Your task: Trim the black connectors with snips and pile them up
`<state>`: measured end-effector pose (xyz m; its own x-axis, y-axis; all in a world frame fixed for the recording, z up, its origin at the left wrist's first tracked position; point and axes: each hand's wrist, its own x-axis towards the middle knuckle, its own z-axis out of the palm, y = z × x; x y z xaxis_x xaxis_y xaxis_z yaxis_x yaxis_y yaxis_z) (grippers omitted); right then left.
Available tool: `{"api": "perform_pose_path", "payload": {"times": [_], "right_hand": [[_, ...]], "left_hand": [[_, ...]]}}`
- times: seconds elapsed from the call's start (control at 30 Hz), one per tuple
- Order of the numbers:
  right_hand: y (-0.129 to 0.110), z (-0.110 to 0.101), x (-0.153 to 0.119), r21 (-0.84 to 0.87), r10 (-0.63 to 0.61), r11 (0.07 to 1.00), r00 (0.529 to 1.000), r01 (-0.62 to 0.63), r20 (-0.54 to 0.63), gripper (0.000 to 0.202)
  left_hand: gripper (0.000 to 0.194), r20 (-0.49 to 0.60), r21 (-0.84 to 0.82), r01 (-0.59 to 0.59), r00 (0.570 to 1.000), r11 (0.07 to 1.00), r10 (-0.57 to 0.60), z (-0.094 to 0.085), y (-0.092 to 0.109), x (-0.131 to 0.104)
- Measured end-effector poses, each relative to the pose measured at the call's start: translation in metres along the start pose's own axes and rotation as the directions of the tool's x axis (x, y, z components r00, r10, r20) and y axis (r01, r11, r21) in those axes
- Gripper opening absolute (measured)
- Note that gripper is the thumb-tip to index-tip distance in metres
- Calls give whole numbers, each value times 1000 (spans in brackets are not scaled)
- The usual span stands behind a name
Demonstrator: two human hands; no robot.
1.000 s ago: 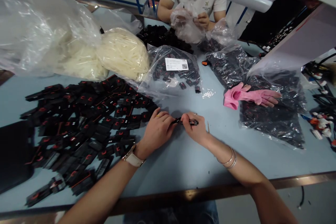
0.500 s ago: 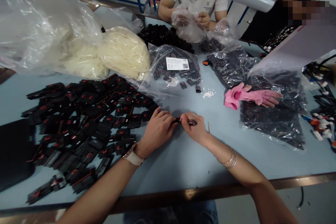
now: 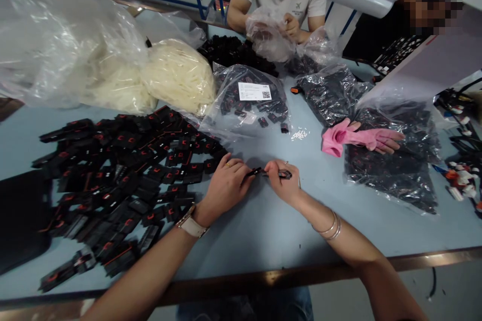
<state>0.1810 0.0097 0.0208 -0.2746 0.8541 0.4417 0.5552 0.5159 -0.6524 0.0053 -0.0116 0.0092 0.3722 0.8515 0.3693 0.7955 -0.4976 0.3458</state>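
Note:
Near the middle of the blue table, my left hand pinches a small black part between thumb and fingers. Facing it, my right hand is closed around a small dark tool, whose tip points at the black part. Left of my left hand spreads a pile of black parts with red-orange pieces. Small white pieces lie beyond my right hand. Behind my hands rests a clear bag of black parts with a white label.
Bags of pale yellow pieces stand at the back left. Pink gloves lie on bagged black parts at right. A dark tray is at far left. Across the table a person handles a clear bag.
My right hand has moved slightly right with the tool, widening the gap between my hands. More of the black part shows. My left hand has stayed in place.

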Motion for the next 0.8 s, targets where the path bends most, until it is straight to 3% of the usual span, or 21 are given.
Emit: {"api": "perform_pose_path", "payload": {"times": [0.67,0.8], "right_hand": [[-5,2,6,-57,-50,997,996,55,76,38],[-3,3,3,-48,-58,997,998,59,22,38]], "left_hand": [[17,1,21,-17,1000,1000,17,0,0,0],[17,5,30,-8,1000,1000,8,-1,1,0]]}}
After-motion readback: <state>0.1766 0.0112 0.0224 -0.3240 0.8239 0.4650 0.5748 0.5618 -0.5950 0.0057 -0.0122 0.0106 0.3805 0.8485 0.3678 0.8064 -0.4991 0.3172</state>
